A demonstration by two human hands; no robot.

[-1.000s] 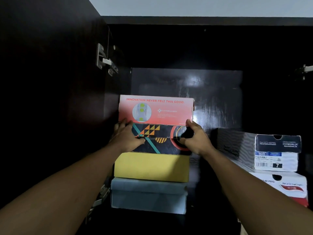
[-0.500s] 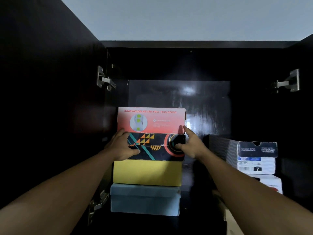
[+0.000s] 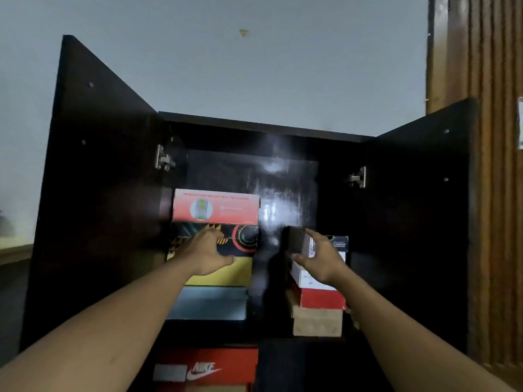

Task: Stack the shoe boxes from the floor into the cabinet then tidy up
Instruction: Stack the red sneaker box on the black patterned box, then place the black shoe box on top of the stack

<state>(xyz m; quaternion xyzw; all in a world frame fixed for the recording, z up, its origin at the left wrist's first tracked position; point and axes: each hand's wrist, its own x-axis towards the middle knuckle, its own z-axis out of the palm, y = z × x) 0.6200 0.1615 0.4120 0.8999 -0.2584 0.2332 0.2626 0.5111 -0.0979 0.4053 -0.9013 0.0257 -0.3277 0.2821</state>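
The dark cabinet (image 3: pixel 254 128) stands with both doors swung out. On its left, a pink box (image 3: pixel 215 209) tops a black patterned box (image 3: pixel 243 240), a yellow box (image 3: pixel 235 274) and a grey-blue box (image 3: pixel 209 304). On its right, a dark shoe box (image 3: pixel 338 243) tops a white box (image 3: pixel 304 278), a red box (image 3: pixel 322 299) and a brown box (image 3: pixel 317 323). My left hand (image 3: pixel 206 254) hovers open in front of the patterned box. My right hand (image 3: pixel 322 258) clasps the dark box's near left corner, fingers over its top, thumb beneath.
The left door (image 3: pixel 99 193) and right door (image 3: pixel 418 207) flank my arms. A red Nike box (image 3: pixel 209 366) sits on the shelf below. A ribbed wooden panel (image 3: pixel 486 108) rises at the far right, with grey wall above the cabinet.
Both hands came off the patterned box in the left stack. My right hand moved right onto the dark box atop the right stack. The view pulled back and tilted up.
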